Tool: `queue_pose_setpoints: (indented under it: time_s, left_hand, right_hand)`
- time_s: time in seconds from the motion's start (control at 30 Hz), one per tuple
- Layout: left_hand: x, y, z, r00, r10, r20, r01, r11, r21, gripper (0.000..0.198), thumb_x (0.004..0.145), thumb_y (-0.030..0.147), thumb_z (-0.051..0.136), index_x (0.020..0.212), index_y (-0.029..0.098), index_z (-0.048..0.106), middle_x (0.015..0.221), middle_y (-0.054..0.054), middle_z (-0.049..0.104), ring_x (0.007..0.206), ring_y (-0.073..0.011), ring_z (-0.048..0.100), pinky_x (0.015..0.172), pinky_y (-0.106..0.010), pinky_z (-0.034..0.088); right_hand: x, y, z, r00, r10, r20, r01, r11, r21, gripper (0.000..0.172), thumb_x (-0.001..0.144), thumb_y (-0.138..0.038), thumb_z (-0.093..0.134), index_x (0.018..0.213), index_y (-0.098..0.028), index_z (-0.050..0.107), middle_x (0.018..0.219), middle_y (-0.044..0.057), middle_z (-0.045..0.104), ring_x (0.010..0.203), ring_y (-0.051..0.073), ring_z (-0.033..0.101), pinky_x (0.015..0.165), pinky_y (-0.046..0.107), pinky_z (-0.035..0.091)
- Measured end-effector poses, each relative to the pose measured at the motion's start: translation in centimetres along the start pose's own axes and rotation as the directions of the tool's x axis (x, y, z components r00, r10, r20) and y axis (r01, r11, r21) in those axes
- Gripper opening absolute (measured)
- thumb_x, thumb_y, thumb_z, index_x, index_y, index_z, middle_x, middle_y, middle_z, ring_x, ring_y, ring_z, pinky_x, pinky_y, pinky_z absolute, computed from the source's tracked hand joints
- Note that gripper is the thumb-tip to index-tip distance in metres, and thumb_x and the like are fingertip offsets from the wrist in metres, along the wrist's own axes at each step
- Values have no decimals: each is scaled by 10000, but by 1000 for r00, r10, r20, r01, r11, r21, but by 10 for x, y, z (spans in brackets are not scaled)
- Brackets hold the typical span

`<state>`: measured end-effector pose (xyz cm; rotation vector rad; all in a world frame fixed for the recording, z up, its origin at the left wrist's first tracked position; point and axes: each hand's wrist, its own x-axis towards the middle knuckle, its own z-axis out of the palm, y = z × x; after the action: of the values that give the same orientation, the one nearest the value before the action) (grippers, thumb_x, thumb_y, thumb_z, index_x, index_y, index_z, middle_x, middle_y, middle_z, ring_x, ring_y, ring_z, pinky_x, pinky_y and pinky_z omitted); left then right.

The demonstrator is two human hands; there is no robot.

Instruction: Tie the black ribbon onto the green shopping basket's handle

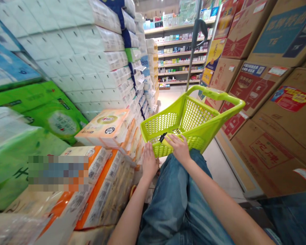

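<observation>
A lime-green rolling shopping basket [205,131] with perforated walls stands tilted just beyond my knees, its handle raised at the upper right. My right hand [179,148] reaches over the basket's near rim, fingers curled down onto it. Beside those fingertips a small black part [163,137] shows; I cannot make out what it belongs to. Against the outside of the basket's near left corner lies my left hand [150,160], its fingers stretched out and held together, with nothing seen in it. The bottom of the basket is partly hidden by the near wall and my right hand.
Orange tissue packs [105,126] are piled close on the left, below a tall stack of white paper packs [73,51]. Cardboard cartons [267,146] line the right side. A grey pole [192,54] rises behind the basket, and stocked shelves [178,56] stand at the back.
</observation>
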<state>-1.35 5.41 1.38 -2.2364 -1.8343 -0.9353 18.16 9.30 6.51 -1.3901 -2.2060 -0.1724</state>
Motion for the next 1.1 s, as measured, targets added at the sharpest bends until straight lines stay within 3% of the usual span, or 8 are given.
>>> queue_pose_setpoints:
  time_s: [0.13,0.23,0.37,0.5,0.6,0.73,0.93,1.1]
  left_hand:
    - [1,1,-1,1000,2,-2,-2,1000,-12,899,865,174,522,1581,100,-16,1620,-229,253,1529,-322,181,1200,-537,299]
    - [1,2,1,1000,3,-15,-3,1000,-27,919,866,187,534,1582,111,-39,1623,-231,241,1528,-334,177,1200,-551,290]
    - [1,2,5,999,-8,-32,7,999,-49,914,865,187,537,1584,117,-24,1627,-231,232,1528,-336,174,1196,-558,293]
    - [-1,1,10,999,-42,-29,40,998,-46,908,837,166,550,1579,96,32,1618,-246,247,1522,-339,197,1183,-548,319]
    - [-2,-1,11,998,-56,-23,55,998,-17,894,816,138,546,1570,77,71,1604,-265,267,1515,-349,218,1168,-550,340]
    - [-1,-1,5,999,-2,-33,1,1000,-20,872,843,136,521,1579,102,54,1607,-224,291,1522,-322,209,1183,-533,327]
    - [1,4,0,999,-3,-48,2,1000,-11,893,855,145,523,1582,94,7,1611,-221,283,1529,-317,183,1206,-530,290]
    - [1,5,3,999,-13,-43,13,1000,-12,930,841,156,542,1582,95,-16,1631,-213,241,1533,-321,160,1220,-524,264]
  right_hand:
    - [-6,57,-29,987,151,-49,-155,983,-94,707,806,19,459,1414,-337,521,1479,0,550,1393,185,438,1157,449,146]
    - [-4,61,-33,965,247,-89,-256,960,-110,691,799,15,462,1386,-338,547,1460,-3,568,1386,188,445,1145,453,175]
    - [4,11,-9,956,276,-98,-284,956,-75,612,852,-8,445,1382,-292,557,1438,33,589,1382,209,446,1128,457,217]
    - [11,-53,23,990,138,-20,-138,990,23,531,932,-84,449,1405,-310,534,1440,36,586,1376,219,453,1137,457,227]
    - [11,-68,32,1000,15,7,-15,998,55,494,961,-155,479,1420,-334,515,1442,28,585,1378,223,453,1143,454,227]
    - [4,-27,14,998,-65,9,64,998,14,569,938,-91,457,1441,-354,483,1479,5,550,1386,197,445,1167,465,155]
    - [-4,65,-34,981,181,-64,-188,972,-140,682,815,14,440,1395,-330,538,1479,-2,550,1391,184,439,1162,474,146]
    - [3,31,-23,950,301,-82,-310,940,-139,654,817,0,433,1392,-290,546,1466,23,563,1401,208,423,1137,471,212]
